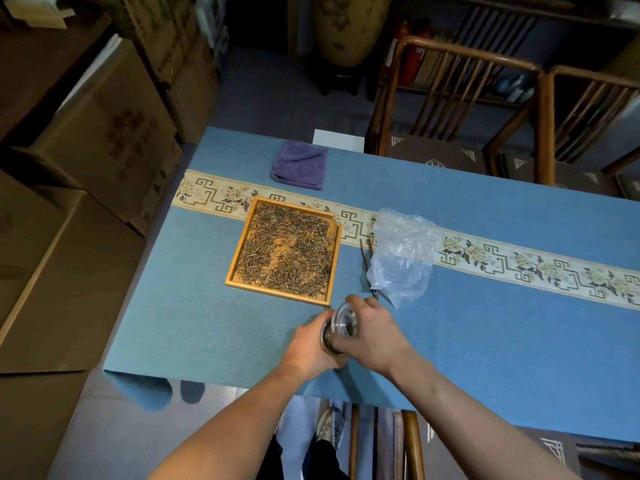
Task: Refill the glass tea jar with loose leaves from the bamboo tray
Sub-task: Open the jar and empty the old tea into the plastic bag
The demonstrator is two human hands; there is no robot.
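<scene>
A square bamboo tray (242,239) spread with loose tea leaves (287,251) lies on the blue tablecloth, left of centre. Just below its near right corner stands the glass tea jar (329,336), mostly hidden between my hands. My left hand (308,344) grips the jar's body from the left. My right hand (372,332) curls over its round metal-rimmed lid (344,318), which is tilted up off the jar's mouth. Whether the jar holds leaves cannot be seen.
A crumpled clear plastic bag (401,254) lies right of the tray, over thin dark tongs (364,254). A folded purple cloth (300,165) sits at the far edge. Wooden chairs (457,98) stand beyond the table, cardboard boxes (97,140) to the left.
</scene>
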